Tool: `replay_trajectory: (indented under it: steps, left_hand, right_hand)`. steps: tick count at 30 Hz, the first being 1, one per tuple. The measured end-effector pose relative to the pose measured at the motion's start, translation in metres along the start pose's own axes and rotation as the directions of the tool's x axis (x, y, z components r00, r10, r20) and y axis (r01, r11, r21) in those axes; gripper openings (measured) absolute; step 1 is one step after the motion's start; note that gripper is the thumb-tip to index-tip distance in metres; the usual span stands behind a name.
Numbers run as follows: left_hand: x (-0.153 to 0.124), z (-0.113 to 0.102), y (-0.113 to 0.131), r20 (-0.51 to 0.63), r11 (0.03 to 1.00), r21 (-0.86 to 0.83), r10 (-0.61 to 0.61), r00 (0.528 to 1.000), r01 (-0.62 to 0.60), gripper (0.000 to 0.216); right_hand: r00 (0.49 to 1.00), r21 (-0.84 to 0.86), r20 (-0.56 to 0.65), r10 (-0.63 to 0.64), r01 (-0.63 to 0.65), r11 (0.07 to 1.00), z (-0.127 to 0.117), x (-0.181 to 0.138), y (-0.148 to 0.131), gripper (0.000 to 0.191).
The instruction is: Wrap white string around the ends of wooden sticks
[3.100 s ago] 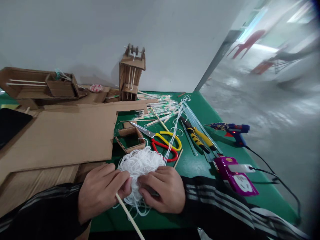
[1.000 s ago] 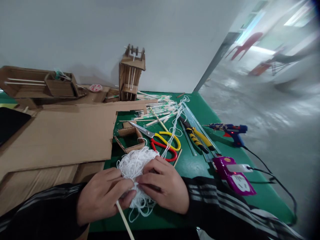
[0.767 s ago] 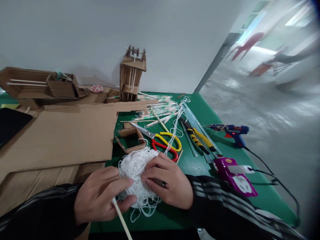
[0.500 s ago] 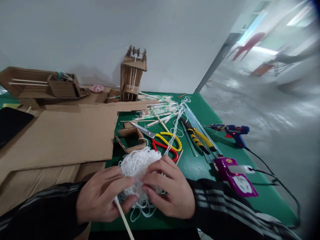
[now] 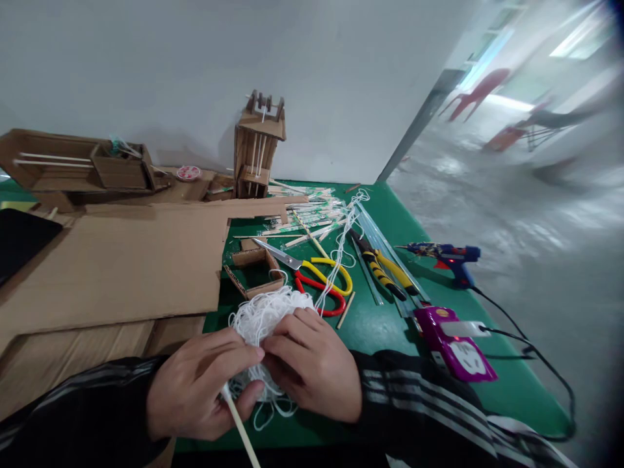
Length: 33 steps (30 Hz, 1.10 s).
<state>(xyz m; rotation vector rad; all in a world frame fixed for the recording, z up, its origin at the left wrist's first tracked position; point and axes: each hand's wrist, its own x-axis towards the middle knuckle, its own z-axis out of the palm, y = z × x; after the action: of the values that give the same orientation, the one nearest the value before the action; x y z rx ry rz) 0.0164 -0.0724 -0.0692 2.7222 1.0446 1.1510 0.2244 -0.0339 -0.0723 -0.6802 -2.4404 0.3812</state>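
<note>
A tangled heap of white string [image 5: 266, 318] lies on the green table in front of me. My left hand [image 5: 202, 383] is closed at the heap's left side, and a thin wooden stick [image 5: 241, 426] with string at its upper end is gripped in it, pointing down toward me. From the right, my right hand [image 5: 314, 367] presses its curled fingers into the string, the fingertips close to those of the left. Loose strands run from the heap up past the scissors [image 5: 305, 270], whose handles are yellow and red. A small open cardboard frame [image 5: 258, 273] sits just behind the heap.
Cardboard sheets [image 5: 146, 260] cover the left side, below a cardboard boat-like box [image 5: 73, 166]. A cardboard tower [image 5: 258, 153] stands against the wall. Packaged sticks [image 5: 312, 211], pliers [image 5: 385, 270], a corded glue gun [image 5: 451, 257] and a purple power strip [image 5: 455, 344] lie to the right.
My right hand has moved left, closer to the left hand, its fingers drawn in over the string. The left hand keeps its hold on the stick. The view has shifted slightly.
</note>
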Motion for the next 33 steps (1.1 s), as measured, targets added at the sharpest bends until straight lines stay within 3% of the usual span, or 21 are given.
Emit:
replay_trajectory:
  steps: [5,10,14,17,22,33]
  left_hand:
    - [-0.001,0.002,-0.001,0.057,0.993,-0.115,-0.005,0.998,0.012,0.027]
    - [-0.001,0.003,-0.003,0.082,0.996,-0.074,-0.034,0.996,0.04,0.033]
    - [0.005,0.003,-0.004,0.16,0.996,-0.014,-0.082,0.984,0.085,0.026]
    - [0.009,0.004,-0.003,0.198,0.998,-0.015,-0.049,0.979,0.053,0.015]
    - [0.007,0.007,-0.002,0.177,1.0,-0.012,-0.012,0.984,0.014,0.018]
    - [0.003,0.008,-0.004,0.241,0.999,-0.006,-0.04,0.97,0.042,0.013]
  right_hand:
    - [0.998,0.012,0.024,0.052,-0.053,0.999,0.001,0.0,0.001,0.008]
    - [0.979,0.351,0.042,0.199,-0.201,0.915,-0.009,0.0,0.003,0.006]
    - [0.943,0.508,0.184,0.277,-0.332,0.795,-0.02,0.003,0.002,0.009]
    - [0.932,0.51,0.244,0.268,-0.359,0.782,-0.023,0.005,0.0,0.013]
    - [0.951,0.437,0.21,0.225,-0.298,0.849,-0.016,0.003,0.001,0.024]
    - [0.954,0.415,0.169,0.249,-0.298,0.86,-0.012,0.002,0.001,0.017]
